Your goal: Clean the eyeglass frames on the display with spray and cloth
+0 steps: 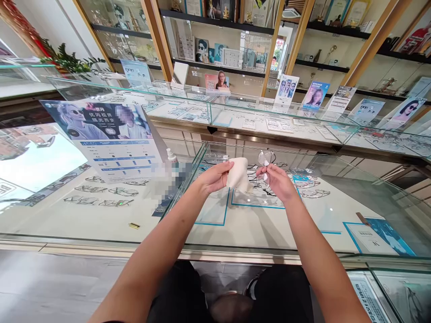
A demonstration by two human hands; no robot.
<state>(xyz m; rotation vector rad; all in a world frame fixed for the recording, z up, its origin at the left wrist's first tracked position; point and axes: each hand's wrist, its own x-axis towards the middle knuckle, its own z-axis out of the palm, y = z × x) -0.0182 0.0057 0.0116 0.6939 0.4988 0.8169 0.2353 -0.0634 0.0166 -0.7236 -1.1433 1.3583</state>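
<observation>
My left hand [215, 177] pinches a white cloth [238, 174] that hangs down from the thumb and fingers. To its right, my right hand [278, 180] is closed on a pair of eyeglasses [266, 157]. One round, clear lens stands up above the fingers; the other lens shows lower down by the fingertips. Cloth and eyeglasses are apart, both held over the glass-topped display case. Beneath them, rows of eyeglass frames [314, 194] lie inside the case. Part of the eyeglasses is hidden behind my right fingers.
A large printed stand-up sign [111, 148] stands on the left, with a spray bottle [171, 156] beside it. A small gold-coloured piece [134, 225] lies near the front edge. Farther back runs another glass display case [242, 105] with several cards on top. Shelves fill the wall.
</observation>
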